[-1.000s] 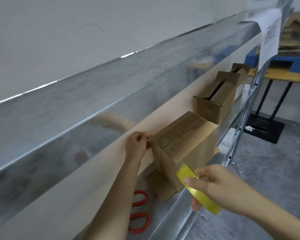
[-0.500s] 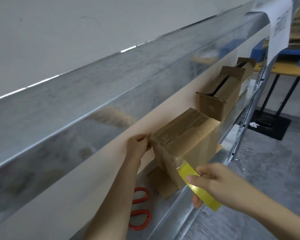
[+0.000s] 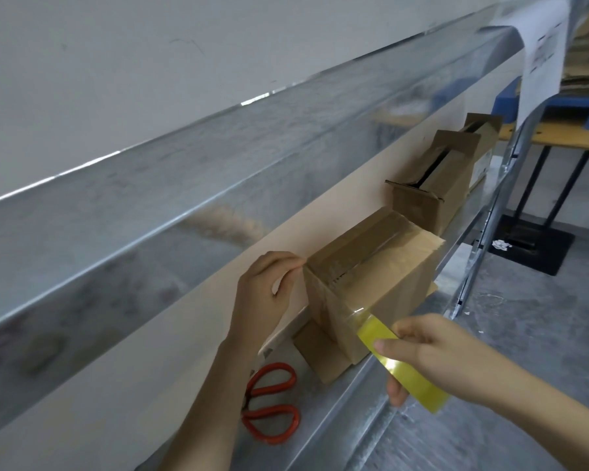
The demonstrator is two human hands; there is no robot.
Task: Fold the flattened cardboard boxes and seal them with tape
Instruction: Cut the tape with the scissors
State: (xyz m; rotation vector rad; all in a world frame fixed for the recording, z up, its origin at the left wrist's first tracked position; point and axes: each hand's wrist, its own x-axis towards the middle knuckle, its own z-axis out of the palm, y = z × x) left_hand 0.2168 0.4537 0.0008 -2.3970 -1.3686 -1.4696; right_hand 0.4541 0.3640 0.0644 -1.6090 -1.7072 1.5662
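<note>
Right hand [image 3: 434, 356] grips the yellow tape roll [image 3: 419, 382] at the shelf's [image 3: 347, 402] front edge, red scissors [image 3: 272, 402] lying to its left. Left hand [image 3: 264, 290] pinches the upper rear corner of the cardboard box [image 3: 385, 290] near the back edge; an open box [image 3: 436, 198] stands beyond.

One head-worn camera (wide-angle) looks forward and down along the metal shelf [image 3: 327, 413], close to the cardboard box [image 3: 381, 277].

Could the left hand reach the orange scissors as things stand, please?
Probably yes: the scissors lie uncovered on the shelf beside its forearm, but the left hand pinches tape at the box and must release first.
</note>
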